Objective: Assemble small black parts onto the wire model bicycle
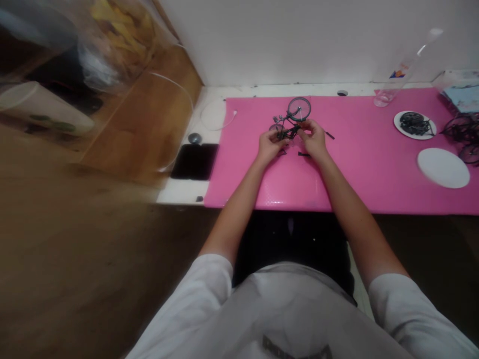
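A small dark model bicycle [287,118] is held between my two hands above the pink mat [243,169], one of its wheels pointing away from me. My left hand [271,146] has its fingers closed on the near left part of the frame. On the right side, my right hand [313,139] pinches the frame too. Small dark pieces [304,154] lie on the mat just below the hands, and a thin black piece [330,135] lies right of my right hand. The fingertips partly hide the bicycle's middle.
At the right are a white plate of black parts [429,125], a white round lid [443,168], more dark model bicycles [462,132] and a clear bottle [392,82]. Left of the mat lie a black phone-like slab [194,161], a small round metal object [194,138] and a white cable [217,129].
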